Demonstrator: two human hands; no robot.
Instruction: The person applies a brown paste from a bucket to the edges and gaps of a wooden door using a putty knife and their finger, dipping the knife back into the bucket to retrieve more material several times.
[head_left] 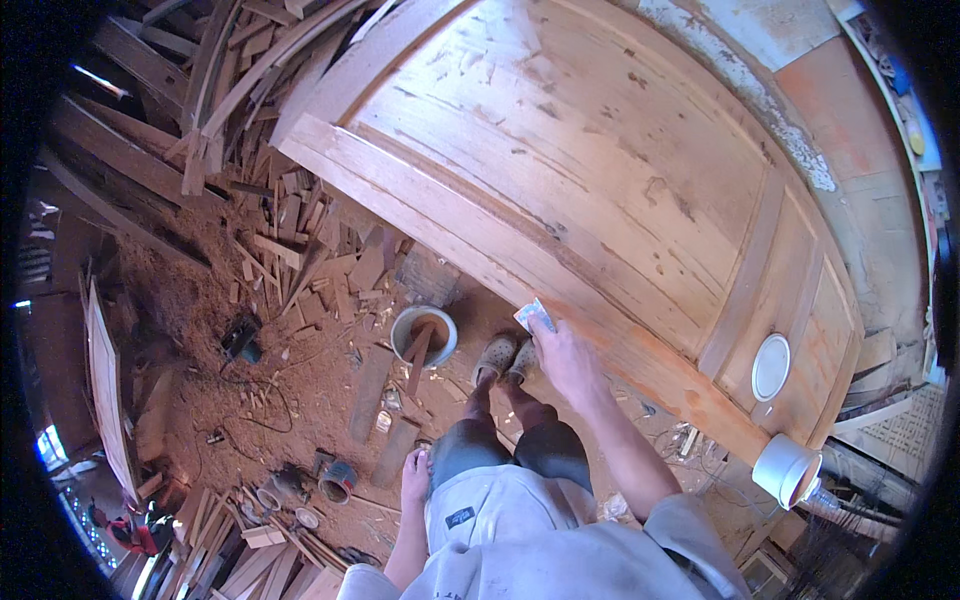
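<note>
A large wooden door panel (pixel 560 180) with raised frame strips lies across the upper right. My right hand (pixel 568 365) is at its near edge, closed on a small flat pale sheet with bluish marks (pixel 535 314) that looks folded. The sheet meets the edge rail of the door; its underside is hidden. My left hand (pixel 415 474) hangs beside my left thigh, loosely open against the shorts, with nothing visible in it. On the door's right end rests a round white lid (pixel 771 367). A white tub (pixel 786 470) stands just off that corner.
A whitish bucket (pixel 424 336) with a wooden stick in it stands left of my feet. Wood offcuts (pixel 290 215) and sawdust (pixel 165 290) cover the left floor. A power tool (pixel 241 340) with a trailing cord and a dark can (pixel 337 482) lie there too.
</note>
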